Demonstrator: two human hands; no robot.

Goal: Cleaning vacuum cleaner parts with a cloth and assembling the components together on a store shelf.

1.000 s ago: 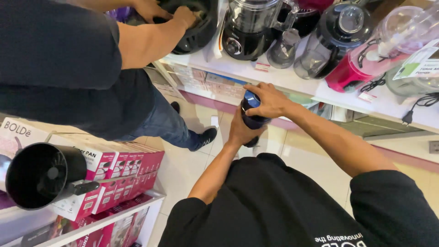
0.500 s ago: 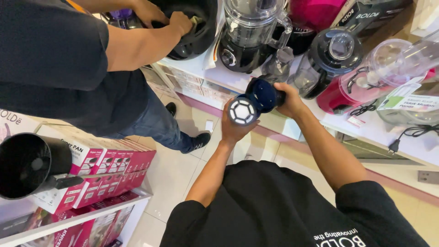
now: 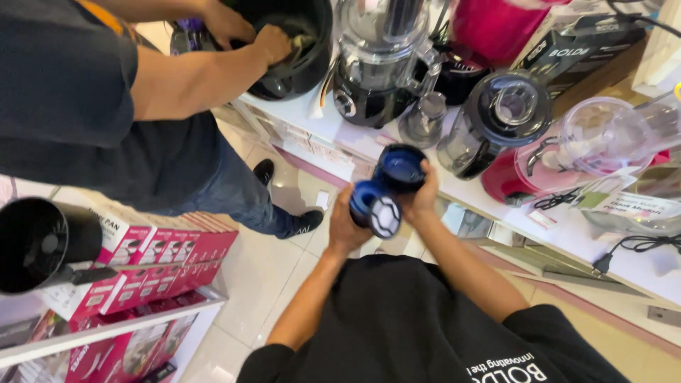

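Observation:
My left hand (image 3: 343, 228) grips a small blue cylinder with a white mesh end (image 3: 376, 209), the mesh turned toward me. Beside it, my right hand (image 3: 423, 197) holds a dark blue cup-shaped part (image 3: 399, 167), open side up. The two parts touch or nearly touch in front of the white shelf edge (image 3: 468, 191). Both forearms reach up from my black shirt.
The white shelf carries several blenders: a black one (image 3: 376, 78), a dark jug (image 3: 496, 117) and a pink-based one (image 3: 567, 156). Another person at the upper left has both hands in a black pot (image 3: 298, 50). Pink boxes (image 3: 163, 262) and a black pan (image 3: 39, 245) fill the left rack.
The blue item my hands held together as one has come apart into two pieces, one in each hand. My hands have risen toward the shelf, and the mesh end has turned into view.

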